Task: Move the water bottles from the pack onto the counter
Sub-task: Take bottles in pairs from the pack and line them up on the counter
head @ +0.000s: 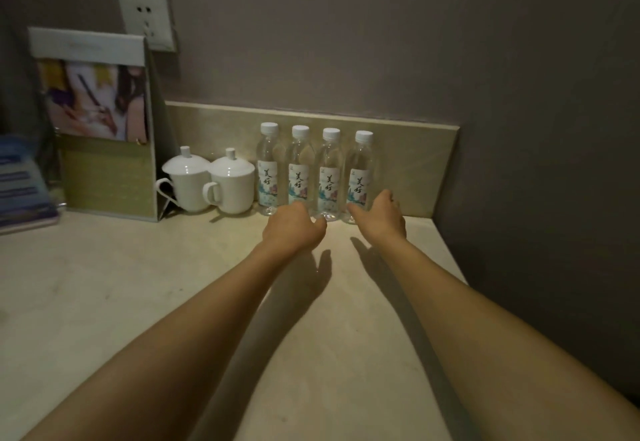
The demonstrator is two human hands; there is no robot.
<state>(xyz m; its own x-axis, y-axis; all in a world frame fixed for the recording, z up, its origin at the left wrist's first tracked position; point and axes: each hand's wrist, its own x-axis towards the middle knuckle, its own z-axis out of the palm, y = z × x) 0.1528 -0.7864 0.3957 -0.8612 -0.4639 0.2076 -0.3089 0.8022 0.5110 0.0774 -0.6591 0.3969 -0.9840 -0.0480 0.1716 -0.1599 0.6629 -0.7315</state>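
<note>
Several clear water bottles [298,167] with white caps and printed labels stand upright in a row on the pale counter [138,284], against the backsplash. My left hand [294,224] hovers low in front of the second bottle from the left, hiding its base; the fingers are loosely curled and the thumb points right toward the third bottle [329,177]. My right hand [381,213] is at the foot of the rightmost bottle [360,170], thumb spread across its lower front and fingers to its right. No pack is in view.
Two white lidded cups [228,182] stand just left of the bottles. A standing folder with a picture [97,122] and a blue booklet [20,187] fill the far left. A wall socket [147,19] sits above. The counter's right edge [446,253] meets the wall.
</note>
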